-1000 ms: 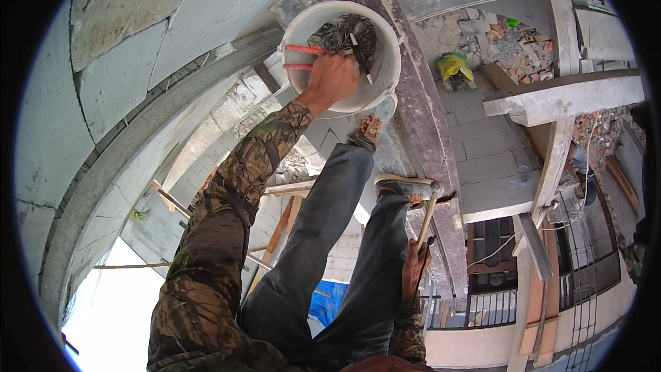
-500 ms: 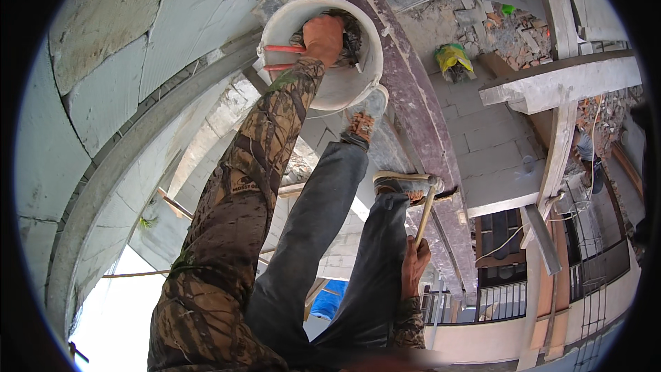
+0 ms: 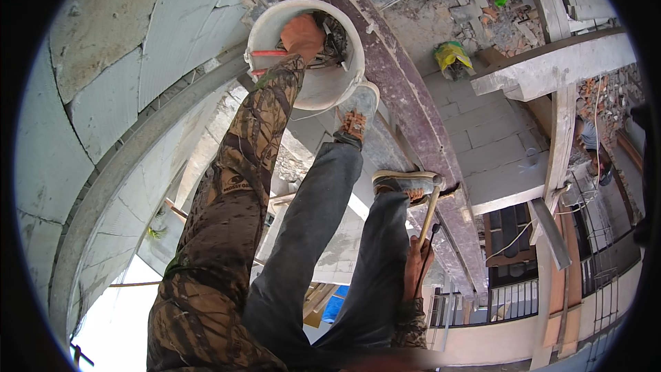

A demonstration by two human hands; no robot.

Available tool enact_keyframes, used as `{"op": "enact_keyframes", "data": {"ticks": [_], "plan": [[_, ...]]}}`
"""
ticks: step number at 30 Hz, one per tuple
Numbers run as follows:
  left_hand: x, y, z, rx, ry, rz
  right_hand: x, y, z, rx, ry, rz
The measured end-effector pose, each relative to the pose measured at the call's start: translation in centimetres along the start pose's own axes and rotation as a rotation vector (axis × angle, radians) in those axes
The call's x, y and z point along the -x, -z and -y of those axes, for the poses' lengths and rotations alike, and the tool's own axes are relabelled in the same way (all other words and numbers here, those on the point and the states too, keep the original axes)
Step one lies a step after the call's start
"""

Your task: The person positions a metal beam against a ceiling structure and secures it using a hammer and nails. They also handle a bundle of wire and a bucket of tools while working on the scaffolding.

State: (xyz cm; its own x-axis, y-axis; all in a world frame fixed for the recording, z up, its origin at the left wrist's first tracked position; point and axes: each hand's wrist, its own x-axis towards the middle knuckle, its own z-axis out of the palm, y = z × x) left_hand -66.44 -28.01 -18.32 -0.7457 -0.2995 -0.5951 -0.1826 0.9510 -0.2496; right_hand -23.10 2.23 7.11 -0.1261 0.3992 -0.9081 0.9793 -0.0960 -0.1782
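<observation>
My left hand [image 3: 303, 35] reaches down into a white bucket [image 3: 323, 90] that stands on a purple-brown plank [image 3: 406, 97] by my left foot. Inside the bucket lie dark metal tools and a red-handled tool [image 3: 265, 53]. The fingers are buried among the tools, so their grip is hidden. My right hand [image 3: 416, 267] hangs beside my right leg, shut on the wooden handle of a hammer [image 3: 431, 210], whose head points up toward my right shoe [image 3: 406, 183].
A curved wall of pale grey blocks [image 3: 138, 48] runs along the left. Far below on the right lie rubble, a yellow-green bag [image 3: 451, 55], concrete beams [image 3: 551, 69] and a railing [image 3: 509, 300]. Another person [image 3: 592, 141] stands at the far right.
My left hand has gone from the bucket's near rim deeper in among the tools. The right hand with the hammer has stayed by my leg.
</observation>
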Motion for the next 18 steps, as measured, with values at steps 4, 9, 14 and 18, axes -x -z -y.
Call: {"op": "enact_keyframes", "data": {"ticks": [4,9,14,18], "plan": [[0.2,-0.2,-0.1,-0.044,-0.026,-0.017,-0.7,0.5,-1.0,0.033,-0.026,0.023],[0.2,-0.6,-0.4,0.033,0.045,-0.032,-1.1,0.9,-1.7,0.056,-0.019,0.007],[1.3,0.3,1.2,0.252,-0.002,-0.049,-0.9,1.2,-1.7,0.043,-0.028,0.015],[3.1,1.6,3.6,0.624,-0.029,-0.180,-0.8,1.3,-1.7,0.020,-0.027,0.026]]}}
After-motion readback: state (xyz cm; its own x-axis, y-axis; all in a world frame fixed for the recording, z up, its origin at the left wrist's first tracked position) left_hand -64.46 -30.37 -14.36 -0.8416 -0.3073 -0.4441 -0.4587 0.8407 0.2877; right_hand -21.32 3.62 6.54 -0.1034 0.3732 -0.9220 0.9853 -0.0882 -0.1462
